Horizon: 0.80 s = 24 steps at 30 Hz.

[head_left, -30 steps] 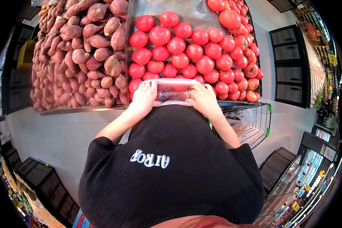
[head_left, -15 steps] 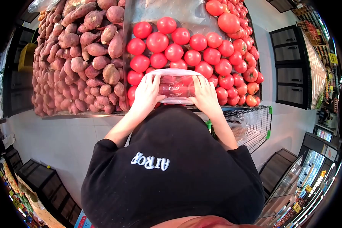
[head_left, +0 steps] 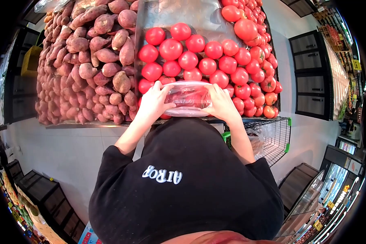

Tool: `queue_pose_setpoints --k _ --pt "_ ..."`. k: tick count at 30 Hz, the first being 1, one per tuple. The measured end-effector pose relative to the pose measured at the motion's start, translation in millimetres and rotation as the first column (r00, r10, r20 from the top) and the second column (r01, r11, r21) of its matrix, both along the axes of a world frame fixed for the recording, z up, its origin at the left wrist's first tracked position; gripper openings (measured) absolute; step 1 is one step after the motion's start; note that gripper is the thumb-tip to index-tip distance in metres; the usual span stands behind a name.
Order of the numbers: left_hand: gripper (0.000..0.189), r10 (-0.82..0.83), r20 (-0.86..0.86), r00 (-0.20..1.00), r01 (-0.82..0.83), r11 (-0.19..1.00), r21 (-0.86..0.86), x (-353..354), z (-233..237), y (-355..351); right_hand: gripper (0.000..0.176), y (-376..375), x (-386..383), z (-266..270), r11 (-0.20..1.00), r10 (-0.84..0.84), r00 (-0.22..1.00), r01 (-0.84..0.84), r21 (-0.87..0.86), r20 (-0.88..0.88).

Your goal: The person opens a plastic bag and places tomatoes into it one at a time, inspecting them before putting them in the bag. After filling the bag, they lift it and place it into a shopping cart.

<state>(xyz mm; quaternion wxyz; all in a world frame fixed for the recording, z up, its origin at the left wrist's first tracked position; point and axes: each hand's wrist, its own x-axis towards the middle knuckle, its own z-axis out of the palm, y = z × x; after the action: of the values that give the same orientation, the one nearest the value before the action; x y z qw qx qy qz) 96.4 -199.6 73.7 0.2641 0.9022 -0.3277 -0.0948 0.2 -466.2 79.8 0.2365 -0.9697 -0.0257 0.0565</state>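
- Both of the person's hands are on the plastic bag (head_left: 184, 110), held at the near edge of the tomato pile (head_left: 215, 57), just above its front row.
- Left hand (head_left: 153, 102): fingers curled and clamped on the bag's side nearest the sweet potatoes (head_left: 89, 65), which lie left of the pile.
- Right hand (head_left: 221, 103): same clamp on the opposite side, thumb over the top fold.
- Change: a second ago the bag mouth was stretched wide and flat, lower on the pile's front edge. Now it sits higher and the hands are closer together, so the film is bunched.
- I read that as the opening being gathered in, not spread.
- Bagged tomatoes (head_left: 191, 96) show red through the film; I can't count them.
- Wire cart (head_left: 274, 134) sits right of and below the pile, well apart from the bag.
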Motion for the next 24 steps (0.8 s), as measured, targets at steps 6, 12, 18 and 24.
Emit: queue_pose_setpoints --k 6,12,18,24 --pt "0.066 -0.032 0.051 0.998 0.030 0.999 0.021 -1 -23 6 0.089 7 2 -26 1.000 -0.010 1.000 0.010 -0.012 0.021" --pt "0.068 -0.063 0.133 0.989 0.052 0.995 0.086 0 -14 4 0.087 14 -1 -17 0.983 0.065 0.981 -0.031 -0.182 0.185" --pt "0.078 -0.118 0.203 0.972 0.122 0.992 -0.007 -3 -13 5 0.088 19 -4 -20 0.997 0.037 0.970 -0.020 -0.075 0.241" --pt "0.078 -0.105 0.174 0.979 0.101 0.994 0.028 -7 -14 1 0.090 22 -9 -23 0.996 0.034 0.971 -0.014 -0.086 0.236"
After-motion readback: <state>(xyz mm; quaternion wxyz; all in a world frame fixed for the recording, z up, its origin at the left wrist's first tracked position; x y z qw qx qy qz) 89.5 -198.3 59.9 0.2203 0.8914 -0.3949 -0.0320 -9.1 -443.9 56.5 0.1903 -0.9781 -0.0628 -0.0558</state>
